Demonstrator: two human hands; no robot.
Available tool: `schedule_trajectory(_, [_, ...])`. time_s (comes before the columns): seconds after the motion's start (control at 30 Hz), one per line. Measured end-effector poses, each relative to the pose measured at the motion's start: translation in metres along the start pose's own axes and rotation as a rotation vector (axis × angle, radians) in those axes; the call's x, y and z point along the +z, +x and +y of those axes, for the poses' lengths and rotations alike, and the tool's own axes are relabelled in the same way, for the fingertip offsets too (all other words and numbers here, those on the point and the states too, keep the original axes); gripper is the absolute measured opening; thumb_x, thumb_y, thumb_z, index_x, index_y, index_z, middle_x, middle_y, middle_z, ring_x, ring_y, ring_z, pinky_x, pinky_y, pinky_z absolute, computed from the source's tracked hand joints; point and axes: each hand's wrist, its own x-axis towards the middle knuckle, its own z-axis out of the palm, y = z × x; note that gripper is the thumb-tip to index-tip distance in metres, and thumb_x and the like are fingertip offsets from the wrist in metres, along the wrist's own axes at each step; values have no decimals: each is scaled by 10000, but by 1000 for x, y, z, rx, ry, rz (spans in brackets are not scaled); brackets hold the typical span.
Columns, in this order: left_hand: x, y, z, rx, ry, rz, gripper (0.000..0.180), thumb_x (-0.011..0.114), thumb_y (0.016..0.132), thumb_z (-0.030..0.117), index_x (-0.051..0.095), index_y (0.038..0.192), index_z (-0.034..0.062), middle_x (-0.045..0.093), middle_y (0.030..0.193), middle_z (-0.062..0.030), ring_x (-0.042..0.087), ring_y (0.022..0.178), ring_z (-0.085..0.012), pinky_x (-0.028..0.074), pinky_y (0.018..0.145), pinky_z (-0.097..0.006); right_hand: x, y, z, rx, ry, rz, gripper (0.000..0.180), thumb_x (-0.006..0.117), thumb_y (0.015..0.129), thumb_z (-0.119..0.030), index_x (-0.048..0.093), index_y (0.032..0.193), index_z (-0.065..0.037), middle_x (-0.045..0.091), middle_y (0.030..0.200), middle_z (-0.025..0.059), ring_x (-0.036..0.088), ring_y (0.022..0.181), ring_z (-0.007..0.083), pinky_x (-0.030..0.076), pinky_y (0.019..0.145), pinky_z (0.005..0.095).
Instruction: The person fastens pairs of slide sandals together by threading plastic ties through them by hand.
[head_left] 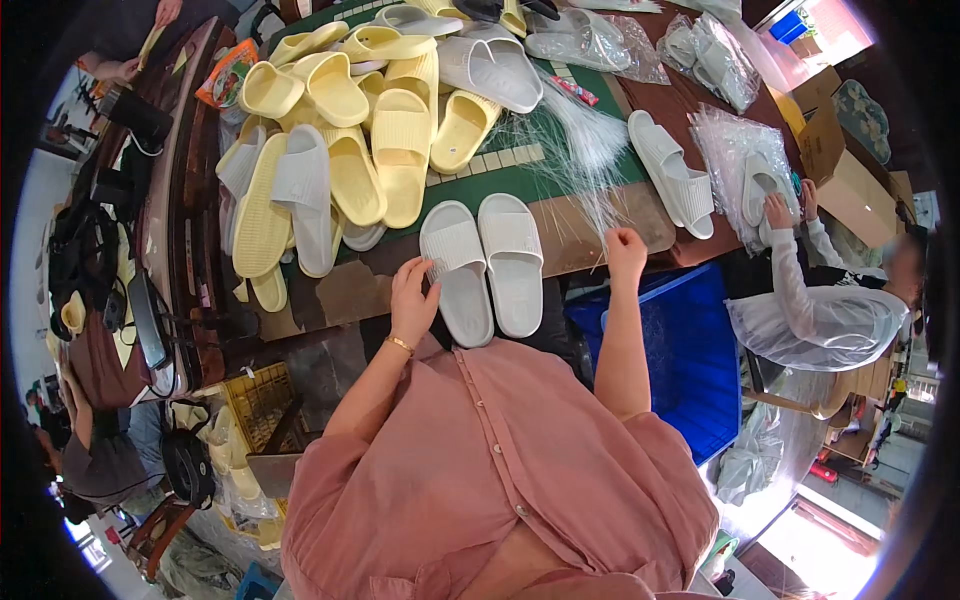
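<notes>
A pair of light grey slide slippers lies side by side at the table's near edge, the left slipper [458, 272] and the right slipper [514, 264] with toes pointing away from me. My left hand [408, 300] rests against the outer side of the left slipper, its fingers loosely spread and slightly bent. To the right, my right hand [626, 252] pinches at the near end of a fanned bundle of thin clear-white plastic strands [590, 140]. The strand between its fingertips is too fine to follow clearly.
A heap of pale yellow slippers [403, 150] with grey ones among them covers the table's left. Bagged grey slippers [590, 42] lie farther back. One grey pair [672, 175] lies right. A blue bin [680, 350] stands below my right arm. Another person [820, 310] handles a bagged slipper.
</notes>
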Motion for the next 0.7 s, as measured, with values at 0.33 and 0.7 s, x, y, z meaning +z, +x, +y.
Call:
schedule_trajectory(0.33, [1,-3,1,-14,-47,54,332,643,772,52,584,1097,23,541,1176,-162,526,1096,-315,418,945,-368,-45,18,-89,7,713,-99,33,635,847,-39,614,842,-14,533,676,-35,426,559,36,307,501,176])
schedule_trajectory(0.7, [-1,-9,-3,-47,-45,53,316,635,775,64,590,1085,27,545,1178,-155,527,1094,-314,417,947,-376,-52,21,-103,-54,942,-231,25,583,855,6,595,839,-8,527,690,9,421,556,77,333,503,217])
